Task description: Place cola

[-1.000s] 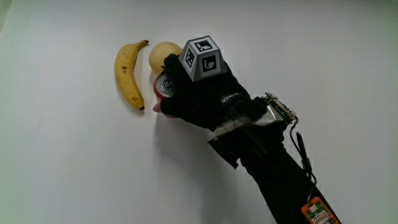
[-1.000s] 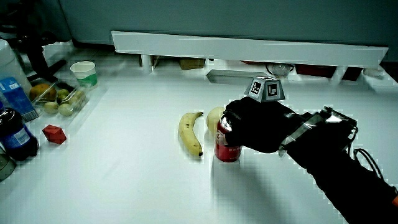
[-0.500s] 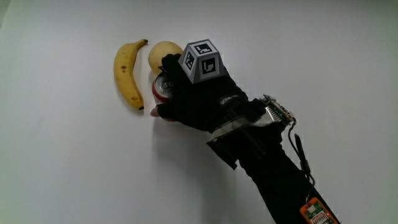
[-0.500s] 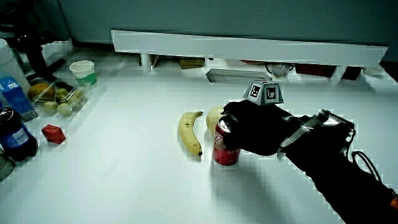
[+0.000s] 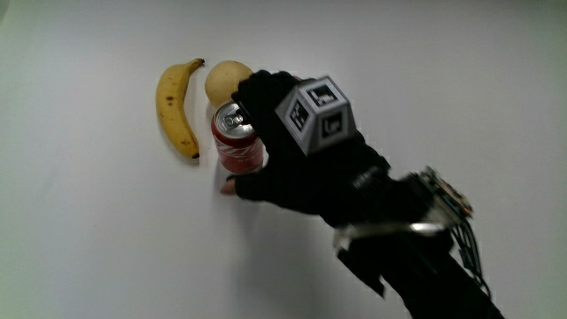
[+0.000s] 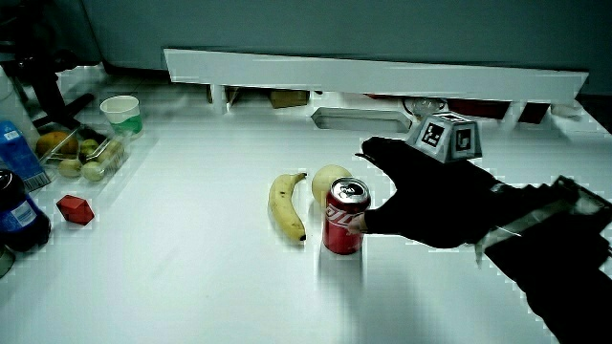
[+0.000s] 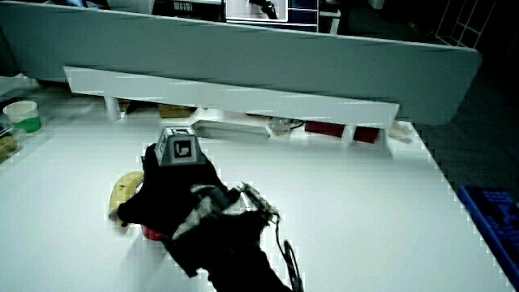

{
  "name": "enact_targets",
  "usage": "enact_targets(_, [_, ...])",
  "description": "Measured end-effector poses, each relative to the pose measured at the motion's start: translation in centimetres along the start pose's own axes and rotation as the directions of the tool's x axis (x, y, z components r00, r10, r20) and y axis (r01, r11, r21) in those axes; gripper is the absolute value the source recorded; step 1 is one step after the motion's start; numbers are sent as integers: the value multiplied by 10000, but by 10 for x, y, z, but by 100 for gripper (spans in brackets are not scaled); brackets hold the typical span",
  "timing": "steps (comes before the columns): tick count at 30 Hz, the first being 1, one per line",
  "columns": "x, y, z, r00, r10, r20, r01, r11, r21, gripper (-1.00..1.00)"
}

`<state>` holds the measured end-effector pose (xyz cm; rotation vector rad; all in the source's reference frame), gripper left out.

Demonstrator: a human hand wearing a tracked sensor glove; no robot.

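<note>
We see the cola can (image 6: 344, 217) upright on the white table (image 6: 191, 277), just beside the hand (image 6: 432, 199). Fingers (image 6: 382, 149) spread wide, holding nothing; the thumb tip lies beside the can's base. Banana (image 5: 175, 106) and a pale round fruit (image 5: 225, 80) lie next to the can.

Even overhead light is washing the white counter (image 5: 89, 230) bright, leaving only a faint shadow beside the cola can (image 6: 344, 218). The partition (image 7: 243, 40) is sitting dim, and the hand (image 5: 301, 159) is blurring slightly.
</note>
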<state>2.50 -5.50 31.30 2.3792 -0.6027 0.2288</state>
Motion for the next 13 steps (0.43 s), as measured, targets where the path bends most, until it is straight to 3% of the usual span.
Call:
enact_targets(1, [14,12,-25,9995,-237,206,210,9922,1226,-100])
enact_targets(6, [7,-27,-21,9965,-98,829,-19,9902,1397,-100])
enact_targets(7, [1,-37,-14,9943,612,870,-696,9928,973,-100])
enact_targets(8, [1,-40,-13,9954,777,556,-811,9949,602,-100])
enact_targets(10, [-5,-49,-10,9881,1302,823,-1317,9912,130,-100])
enact_targets(11, [-3,-50,-16,9904,940,1010,-927,9955,-178,-100])
enact_targets(12, [-3,-54,-18,9862,1046,1286,-1037,9945,-132,-100])
enact_targets(13, [-4,-58,-20,9870,1008,1249,-956,9943,-468,-100])
